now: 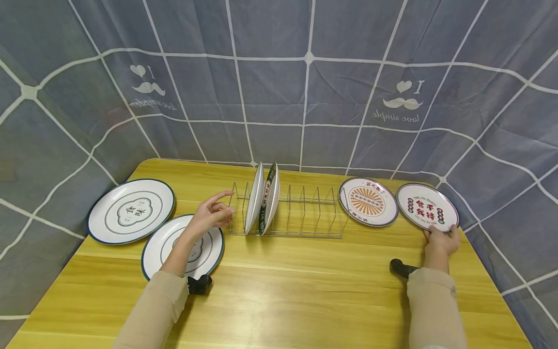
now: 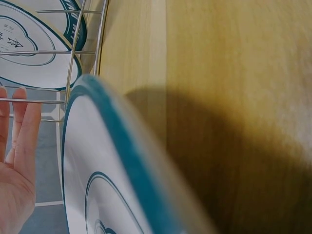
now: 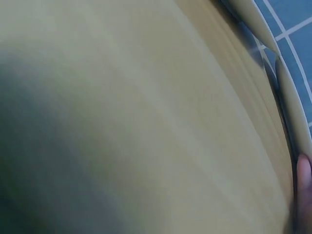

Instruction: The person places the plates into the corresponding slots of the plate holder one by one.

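In the head view my left hand (image 1: pixel 208 215) is at the left end of the wire dish rack (image 1: pixel 305 236), thumb and fingers apart, fingertips right at the end wires. The left wrist view shows those fingers (image 2: pixel 25 124) nearly straight behind a wire. Two plates stand on edge in the rack's left part: a white one (image 1: pixel 254 198) and one with a dark green patterned rim (image 1: pixel 273 198). At the far right my right hand (image 1: pixel 441 241) grips the near rim of a white plate (image 1: pixel 425 206) with red characters; one fingertip (image 3: pixel 304 170) shows at the rim in the right wrist view.
Two blue-rimmed white plates lie at the left, the rear one (image 1: pixel 104 218) and the nearer one (image 1: pixel 159 252) partly under my left forearm. A plate with an orange sunburst (image 1: pixel 368 201) lies right of the rack. A grey curtain (image 1: pixel 279 97) hangs behind the wooden table (image 1: pixel 305 300).
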Tool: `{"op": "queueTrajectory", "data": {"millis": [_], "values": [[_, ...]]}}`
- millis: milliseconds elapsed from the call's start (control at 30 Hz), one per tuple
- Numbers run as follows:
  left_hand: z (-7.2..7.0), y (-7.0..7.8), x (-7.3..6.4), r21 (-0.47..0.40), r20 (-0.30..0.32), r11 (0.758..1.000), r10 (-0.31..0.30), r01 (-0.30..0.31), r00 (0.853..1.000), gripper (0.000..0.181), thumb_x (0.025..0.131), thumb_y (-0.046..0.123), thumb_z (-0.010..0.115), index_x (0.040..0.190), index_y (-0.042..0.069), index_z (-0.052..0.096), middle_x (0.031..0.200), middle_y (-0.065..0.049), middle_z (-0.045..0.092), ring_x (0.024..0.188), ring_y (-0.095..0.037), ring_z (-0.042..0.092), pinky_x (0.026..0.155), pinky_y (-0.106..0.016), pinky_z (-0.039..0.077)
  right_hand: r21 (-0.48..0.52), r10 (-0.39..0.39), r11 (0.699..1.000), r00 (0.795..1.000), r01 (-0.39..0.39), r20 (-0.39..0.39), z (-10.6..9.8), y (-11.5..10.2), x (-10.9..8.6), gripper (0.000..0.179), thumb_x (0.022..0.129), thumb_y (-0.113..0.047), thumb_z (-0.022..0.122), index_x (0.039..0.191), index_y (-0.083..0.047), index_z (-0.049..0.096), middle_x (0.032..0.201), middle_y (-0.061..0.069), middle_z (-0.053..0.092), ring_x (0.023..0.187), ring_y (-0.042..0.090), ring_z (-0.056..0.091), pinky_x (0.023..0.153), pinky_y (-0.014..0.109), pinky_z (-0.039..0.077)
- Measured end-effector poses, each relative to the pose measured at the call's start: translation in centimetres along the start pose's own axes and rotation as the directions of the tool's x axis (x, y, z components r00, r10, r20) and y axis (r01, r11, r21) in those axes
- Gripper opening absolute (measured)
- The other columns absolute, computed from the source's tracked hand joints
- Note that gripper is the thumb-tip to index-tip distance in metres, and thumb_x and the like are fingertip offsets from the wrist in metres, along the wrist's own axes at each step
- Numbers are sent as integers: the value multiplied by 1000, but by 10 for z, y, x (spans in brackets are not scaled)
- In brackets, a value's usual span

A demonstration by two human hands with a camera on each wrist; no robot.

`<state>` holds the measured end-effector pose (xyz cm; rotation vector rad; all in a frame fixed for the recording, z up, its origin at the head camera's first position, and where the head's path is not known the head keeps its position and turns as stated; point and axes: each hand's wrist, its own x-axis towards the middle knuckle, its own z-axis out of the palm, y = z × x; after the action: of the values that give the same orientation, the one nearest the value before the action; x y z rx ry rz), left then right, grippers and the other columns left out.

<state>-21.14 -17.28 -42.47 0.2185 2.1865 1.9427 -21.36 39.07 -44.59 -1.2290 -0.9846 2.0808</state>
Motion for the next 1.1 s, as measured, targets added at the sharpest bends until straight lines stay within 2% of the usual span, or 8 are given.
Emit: {"op": "queueTrajectory", "data": {"millis": [100, 200, 333, 467, 667, 900, 1000, 1100], "values": [[-1, 0, -1, -3, -1, 1000, 1, -1, 1000, 57, 89, 18, 61, 139, 9, 35, 82, 4, 62, 81, -17, 62, 82, -48, 50, 86, 39, 995, 999, -41, 20, -1, -1, 0, 83, 77, 23, 50, 139, -32, 38, 130, -5, 43, 52, 7, 58, 43, 21, 50], [-1, 0, -1, -1, -2, 1000, -2, 2, 1000, 57, 89, 18, 61, 139, 10, 36, 82, 6, 62, 80, -16, 62, 82, -48, 50, 58, 51, 997, 996, -56, 74, -5, -3, 0, 85, 79, 22, 48, 139, -37, 35, 125, -6, 43, 50, 8, 58, 43, 20, 50], [-1, 0, -1, 2, -3, 1000, -3, 3, 1000, 56, 89, 18, 61, 139, 11, 36, 80, 7, 62, 80, -15, 61, 82, -48, 50, 65, 66, 995, 981, -79, 181, -11, -4, 0, 85, 83, 18, 47, 140, -43, 28, 136, -10, 32, 63, 6, 58, 48, 20, 52], [0, 1, -1, -3, 2, 1000, -1, 1, 1000, 57, 89, 17, 61, 140, 10, 35, 81, 6, 62, 81, -17, 62, 82, -49, 49, 154, 73, 981, 961, -118, 268, -15, -4, 3, 88, 83, 18, 48, 139, -47, 27, 143, -13, 21, 77, 8, 57, 55, 23, 54], [0, 3, -2, -12, 2, 1000, 2, -2, 1000, 58, 90, 15, 59, 141, 9, 33, 81, 7, 63, 82, -19, 62, 82, -51, 49, 317, 46, 933, 930, -171, 366, -19, 0, 8, 89, 79, 24, 49, 135, -45, 34, 132, -11, 27, 87, 19, 58, 71, 30, 54], [1, 2, -1, -3, 5, 1000, 4, -4, 1000, 59, 89, 16, 60, 140, 7, 33, 81, 7, 62, 84, -23, 62, 82, -50, 49, 411, -44, 901, 913, -139, 406, -12, -6, 0, 82, 79, 23, 51, 128, -42, 42, 124, -6, 33, 91, 22, 58, 73, 34, 54], [0, 1, 0, -3, 5, 1000, 7, -7, 1000, 59, 89, 17, 61, 140, 7, 33, 81, 7, 62, 85, -24, 62, 82, -50, 49, 457, -98, 879, 889, -134, 448, -4, -13, -11, 80, 78, 25, 51, 127, -38, 45, 123, -1, 37, 90, 26, 60, 75, 37, 54], [0, 0, 0, -3, 5, 1000, 8, -8, 1000, 59, 89, 17, 61, 140, 6, 33, 81, 7, 62, 87, -26, 62, 82, -50, 49, 472, -150, 872, 842, -134, 518, 5, -19, -26, 78, 77, 27, 50, 127, -33, 47, 121, 5, 41, 85, 30, 63, 72, 40, 54]]}}
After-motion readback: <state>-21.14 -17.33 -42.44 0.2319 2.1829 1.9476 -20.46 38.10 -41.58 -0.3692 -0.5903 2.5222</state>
